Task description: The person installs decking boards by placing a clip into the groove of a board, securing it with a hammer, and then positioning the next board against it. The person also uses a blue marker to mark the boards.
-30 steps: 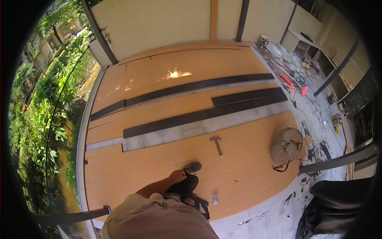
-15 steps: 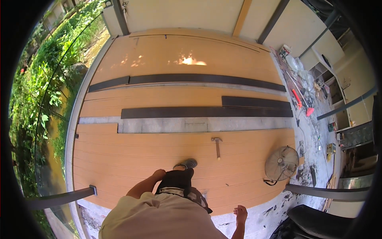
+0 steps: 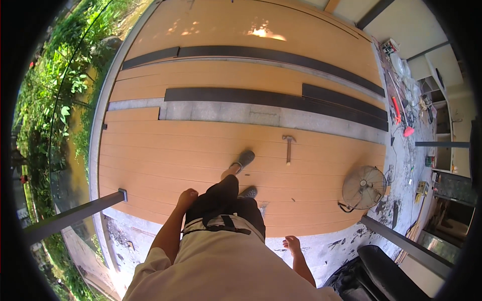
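Observation:
My left hand (image 3: pixel 188 196) hangs beside my left thigh, its fingers curled in with nothing showing in them. On the other side, my right hand (image 3: pixel 291 244) is held low by my hip, over the grey concrete edge; its fingers are loosely bent, a little apart, and hold nothing. Both hands are away from any tool. A claw hammer (image 3: pixel 288 149) with a wooden handle lies on the orange-brown floor boards (image 3: pixel 201 143) ahead and to the right of my feet. My shoes stand on these boards, one foot ahead of the other.
Dark brown planks (image 3: pixel 226 95) lie along a strip of bare concrete (image 3: pixel 211 110). A round floor fan (image 3: pixel 364 187) stands at the right. Posts rise at the left (image 3: pixel 75 215) and right (image 3: pixel 406 246). Red-handled tools (image 3: pixel 396 110) and a bucket (image 3: pixel 390 46) are beyond; greenery borders the left.
I have stepped forward onto the boards, and the planks and hammer have shifted in view. Both arms have swung; both hands still hold nothing visible.

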A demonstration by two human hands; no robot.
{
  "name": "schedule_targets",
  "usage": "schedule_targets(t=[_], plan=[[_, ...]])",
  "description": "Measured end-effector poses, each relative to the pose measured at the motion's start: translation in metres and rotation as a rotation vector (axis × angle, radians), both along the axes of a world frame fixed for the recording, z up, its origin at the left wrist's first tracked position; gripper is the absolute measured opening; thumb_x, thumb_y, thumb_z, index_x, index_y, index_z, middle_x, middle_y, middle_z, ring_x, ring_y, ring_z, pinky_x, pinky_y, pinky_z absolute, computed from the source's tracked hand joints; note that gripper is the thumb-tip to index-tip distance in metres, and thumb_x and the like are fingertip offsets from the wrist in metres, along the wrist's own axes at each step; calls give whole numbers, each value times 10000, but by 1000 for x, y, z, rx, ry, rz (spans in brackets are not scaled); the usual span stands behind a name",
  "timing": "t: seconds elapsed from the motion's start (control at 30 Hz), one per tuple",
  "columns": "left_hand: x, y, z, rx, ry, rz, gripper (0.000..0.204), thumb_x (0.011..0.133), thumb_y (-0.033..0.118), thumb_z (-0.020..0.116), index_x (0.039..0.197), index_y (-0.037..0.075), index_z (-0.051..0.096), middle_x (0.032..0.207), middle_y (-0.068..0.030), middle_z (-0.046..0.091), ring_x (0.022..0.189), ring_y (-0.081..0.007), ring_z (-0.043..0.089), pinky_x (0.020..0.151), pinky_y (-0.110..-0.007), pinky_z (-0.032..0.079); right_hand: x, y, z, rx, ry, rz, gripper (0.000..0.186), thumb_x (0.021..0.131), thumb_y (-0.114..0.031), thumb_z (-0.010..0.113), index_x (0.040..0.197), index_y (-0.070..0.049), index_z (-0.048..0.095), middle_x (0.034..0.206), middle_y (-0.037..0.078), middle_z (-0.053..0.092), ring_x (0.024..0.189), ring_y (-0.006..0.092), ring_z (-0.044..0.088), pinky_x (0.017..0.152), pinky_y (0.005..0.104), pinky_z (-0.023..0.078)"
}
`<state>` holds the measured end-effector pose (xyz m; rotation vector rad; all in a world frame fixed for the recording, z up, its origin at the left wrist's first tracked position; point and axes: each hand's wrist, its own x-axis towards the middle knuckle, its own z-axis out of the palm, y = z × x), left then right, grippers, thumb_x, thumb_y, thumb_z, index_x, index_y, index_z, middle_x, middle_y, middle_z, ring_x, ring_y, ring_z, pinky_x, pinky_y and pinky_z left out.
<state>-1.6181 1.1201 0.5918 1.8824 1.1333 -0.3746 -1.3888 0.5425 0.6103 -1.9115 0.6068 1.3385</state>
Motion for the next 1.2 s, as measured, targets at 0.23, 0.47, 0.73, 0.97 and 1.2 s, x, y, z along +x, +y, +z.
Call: schedule_targets(t=[0.23, 0.47, 0.73, 0.97, 1.2], plan=[[-177, -15, -33, -492, 522, 643, 185, 910, 207, 629, 910, 25, 663, 758, -113, 678, 582, -235, 622, 518, -369, 507, 78, 41, 23, -86, -193, -531, 127, 922, -155, 649, 1002, -58, 632, 790, 84, 650, 632, 166, 611, 574, 279, 552], [-77, 119, -122, -364, -3, 616, 410, 910, 343, 576, 1062, -6, 728, 1068, -246, 730, 1000, -318, 704, 869, -432, 541, 138, 216, 25, 17, -167, -358, 178, 921, -171, 667, 1039, -43, 628, 800, 104, 655, 644, 176, 626, 555, 293, 544], [124, 375, 4, -105, -176, 536, 269, 973, 224, 544, 1043, -4, 668, 859, -125, 723, 778, -219, 708, 678, -329, 549, 244, 466, 71, 262, -399, 104, 261, 999, -194, 571, 1135, 17, 640, 921, 155, 713, 778, 216, 694, 721, 350, 596], [200, 447, 4, -290, -219, 615, 227, 975, 208, 571, 1039, 12, 666, 851, -103, 717, 735, -178, 682, 648, -305, 539, 290, 533, 67, 185, -353, 164, 295, 1000, -238, 589, 1128, 21, 646, 890, 162, 716, 758, 225, 698, 694, 348, 603], [274, 476, -34, -408, 44, 322, 277, 926, 285, 621, 933, 26, 720, 790, -84, 715, 707, -196, 679, 639, -357, 537, 329, 520, -21, -38, -51, -78, 239, 981, -194, 623, 1057, 31, 649, 877, 189, 725, 670, 239, 699, 578, 377, 601]])
